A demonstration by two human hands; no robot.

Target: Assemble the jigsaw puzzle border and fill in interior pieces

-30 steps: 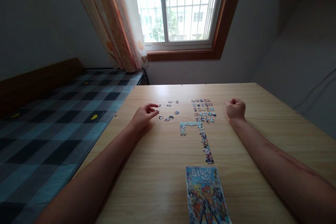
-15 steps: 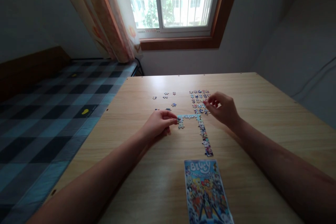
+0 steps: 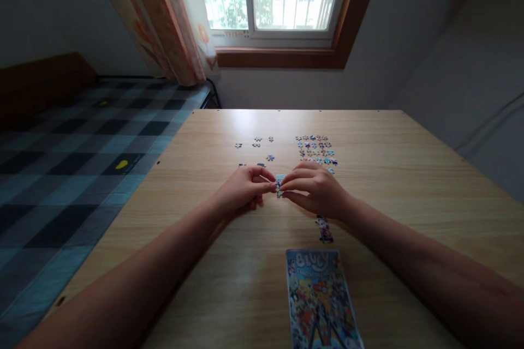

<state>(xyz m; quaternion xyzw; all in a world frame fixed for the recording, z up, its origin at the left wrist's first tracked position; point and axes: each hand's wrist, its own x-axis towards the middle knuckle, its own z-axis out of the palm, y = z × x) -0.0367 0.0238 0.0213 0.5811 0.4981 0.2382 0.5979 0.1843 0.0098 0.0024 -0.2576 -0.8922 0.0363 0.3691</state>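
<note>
Both my hands meet at the left end of a joined strip of jigsaw puzzle pieces (image 3: 280,185) on the table. My left hand (image 3: 245,184) pinches the outer left edge of that corner between thumb and forefinger. From the other side, my right hand (image 3: 319,190) has its thumb and fingers closed at the same pieces and covers most of the strip's top and right side. Its lower right end (image 3: 325,229) shows below my right wrist. Fine detail between the fingertips is too small to make out.
Loose puzzle pieces lie in rows (image 3: 315,147) behind my right hand, with several scattered pieces (image 3: 256,145) at the back left. A picture sheet lettered "Bluey" (image 3: 323,300) lies in front. A checked bed (image 3: 102,158) is left of the table (image 3: 409,174).
My right hand has moved left and nearer, from the rows of loose pieces to the strip's left corner. My left hand stays at that corner. The view has tilted slightly.
</note>
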